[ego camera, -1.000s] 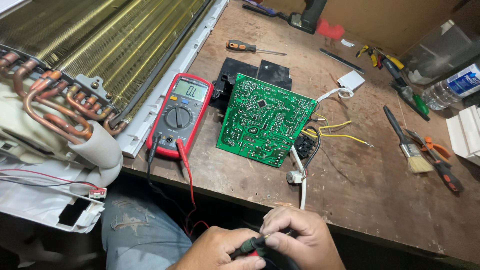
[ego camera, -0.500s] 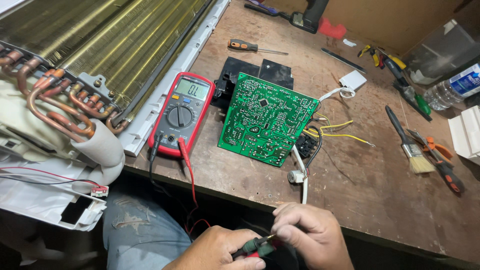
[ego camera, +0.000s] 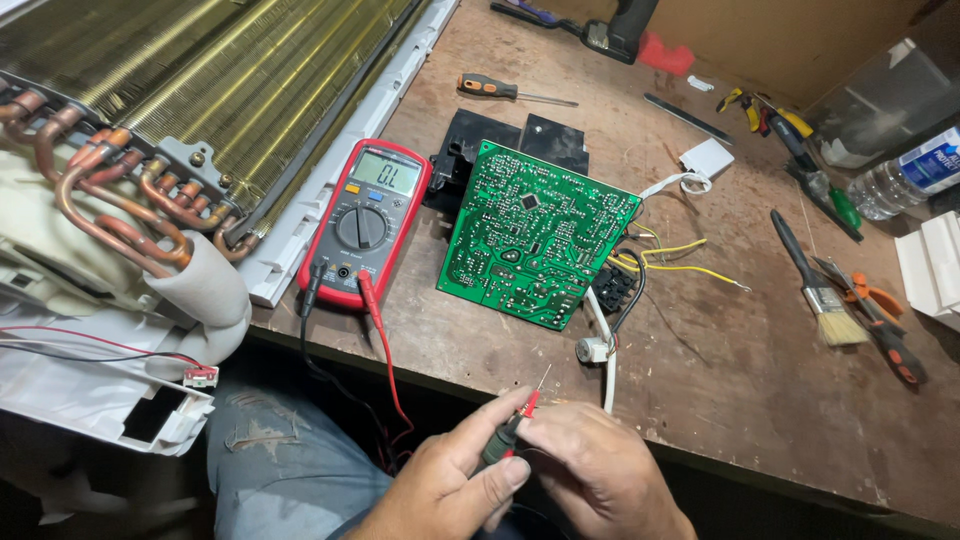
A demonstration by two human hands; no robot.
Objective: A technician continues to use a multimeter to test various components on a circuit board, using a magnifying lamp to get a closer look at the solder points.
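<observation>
Test probes (ego camera: 515, 425), red and black: pinched together between my left hand (ego camera: 445, 490) and right hand (ego camera: 595, 470), both hands closed on them, touching, at the near bench edge; leads run to red multimeter (ego camera: 365, 222); green circuit board (ego camera: 535, 233) just beside the meter, well apart from my hands.

1. The left hand (ego camera: 445, 485) sits low in front of the body, fingers curled, thumb pressed across the top.
2. The right hand (ego camera: 595, 470) meets it, knuckles up, fingertips pinched together against the left fingers.
3. Both wrists angle inward.
</observation>
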